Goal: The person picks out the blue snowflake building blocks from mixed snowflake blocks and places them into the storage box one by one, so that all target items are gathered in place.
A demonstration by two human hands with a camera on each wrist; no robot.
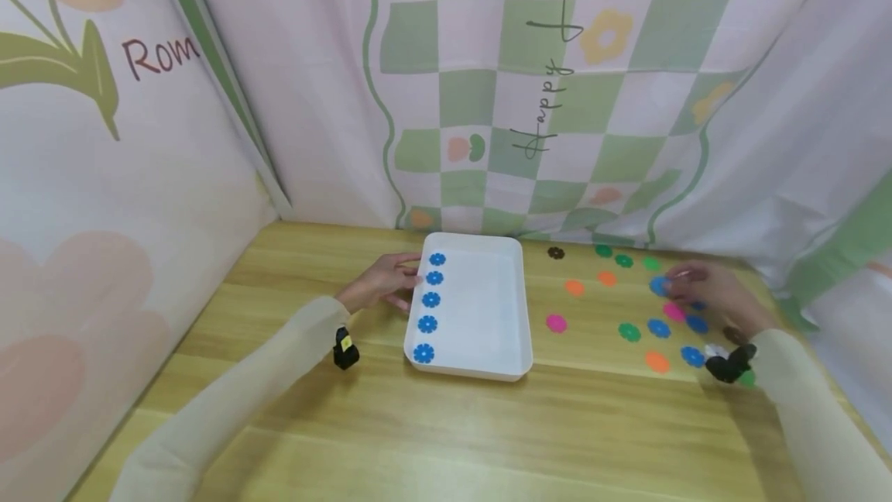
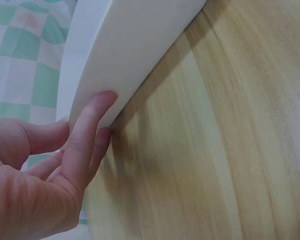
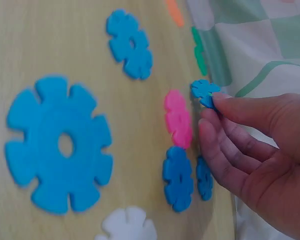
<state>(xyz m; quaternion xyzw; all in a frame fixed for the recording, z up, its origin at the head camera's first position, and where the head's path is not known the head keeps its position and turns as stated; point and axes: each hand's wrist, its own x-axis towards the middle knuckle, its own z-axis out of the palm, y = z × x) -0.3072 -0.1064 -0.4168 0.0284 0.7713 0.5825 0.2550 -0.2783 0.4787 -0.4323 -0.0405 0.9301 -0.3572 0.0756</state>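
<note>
On the wooden table (image 1: 446,424), the left hand (image 1: 379,283) rests straight-fingered against the white tray (image 1: 512,308); the right hand (image 1: 718,297) pinches a blue flower disc (image 3: 205,92).

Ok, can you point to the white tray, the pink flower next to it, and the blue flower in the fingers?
white tray (image 1: 488,366): head view, its near rim.
pink flower (image 1: 556,323): head view, its middle.
blue flower (image 3: 204,92): right wrist view, petals showing beyond the right hand's fingertips.

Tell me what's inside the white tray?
Five blue flower discs lie in a column along the left side of the white tray. The rest of its floor looks bare; nothing covers it.
</note>
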